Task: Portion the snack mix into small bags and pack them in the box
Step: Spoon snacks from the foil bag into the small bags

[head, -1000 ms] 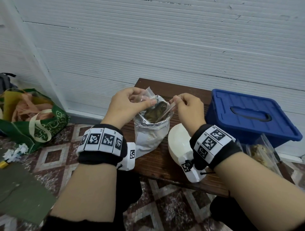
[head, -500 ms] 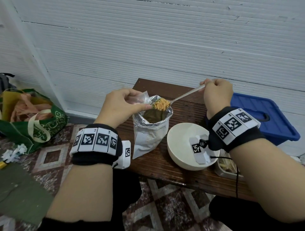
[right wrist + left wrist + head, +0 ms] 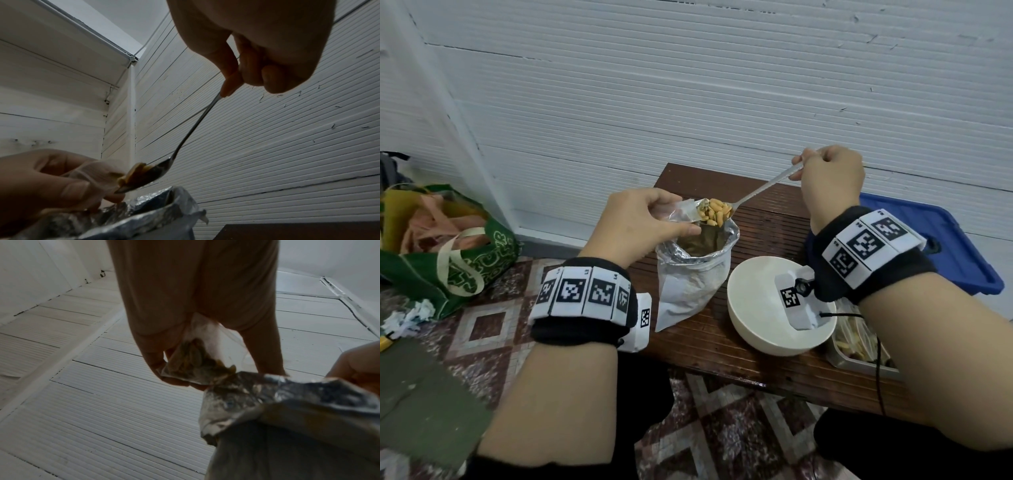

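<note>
- Landmark: the big crinkly silver foil bag [image 3: 693, 277] stands open on the dark brown wooden desk [image 3: 726, 346]. Every place below is told from it.
- Nearest, just right of the foil bag, sits a round white bowl [image 3: 753, 305]. Keep the elbow from knocking it.
- Right at the foil bag's mouth, the left hand [image 3: 643, 226] pinches a small clear plastic bag [image 3: 686, 209] between thumb and fingers. The little bag already has some snack mix in it. Hold its mouth wide and still.
- Just above the foil bag's mouth, the spoonful of yellow snack mix [image 3: 714, 212] touches the little bag's opening. I think this is the filling step. Tip the spoon slowly so the bits slide in. Stay over the foil bag, so any that fall land back inside.
- Up and right of the foil bag, the right hand [image 3: 828, 178] is curled tight round the thin silver metal spoon [image 3: 763, 188] handle. Turn the wrist gently.
- Far right of the foil bag is the blue plastic box [image 3: 959, 246], lid on. Packing comes later.
</note>
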Tool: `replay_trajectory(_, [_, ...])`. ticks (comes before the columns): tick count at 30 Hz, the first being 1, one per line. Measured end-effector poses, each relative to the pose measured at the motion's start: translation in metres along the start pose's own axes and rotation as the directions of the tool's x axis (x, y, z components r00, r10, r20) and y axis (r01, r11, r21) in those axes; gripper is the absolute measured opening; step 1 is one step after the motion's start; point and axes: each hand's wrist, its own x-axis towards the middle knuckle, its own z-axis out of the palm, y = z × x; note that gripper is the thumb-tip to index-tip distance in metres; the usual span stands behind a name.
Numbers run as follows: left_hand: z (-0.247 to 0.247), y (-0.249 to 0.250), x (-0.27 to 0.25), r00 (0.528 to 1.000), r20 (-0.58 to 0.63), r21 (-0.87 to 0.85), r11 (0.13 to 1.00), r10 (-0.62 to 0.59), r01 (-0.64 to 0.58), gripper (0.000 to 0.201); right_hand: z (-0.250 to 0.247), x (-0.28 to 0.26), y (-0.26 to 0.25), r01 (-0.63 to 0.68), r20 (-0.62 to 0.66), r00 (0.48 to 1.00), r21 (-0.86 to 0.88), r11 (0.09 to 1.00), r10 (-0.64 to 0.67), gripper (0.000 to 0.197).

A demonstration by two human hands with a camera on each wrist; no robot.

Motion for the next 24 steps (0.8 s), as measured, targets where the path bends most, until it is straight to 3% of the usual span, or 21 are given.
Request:
replay_trajectory(9, [0.000, 0.003, 0.001, 0.999, 0.032, 0.015, 1.000, 0.002, -0.003, 0.075, -0.008, 0.006, -0.001, -0.030, -0.024, 0.999, 0.049, 0.998, 0.031, 0.036])
replay_trajectory(15, [0.002, 0.004, 0.000, 1.000, 0.026, 0.035, 0.999, 0.018, -0.019, 0.056, -0.007, 0.003, -0.006, -0.015, -0.023, 1.000, 0.073, 0.997, 0.017, 0.034])
replay_trajectory(24, [0.011, 0.008, 0.002, 0.999, 0.018, 0.026, 0.999, 0.031, -0.031, 0.057, 0.006, -0.008, -0.008, 0.020, 0.063, 0.998, 0.015, 1.000, -0.021, 0.028])
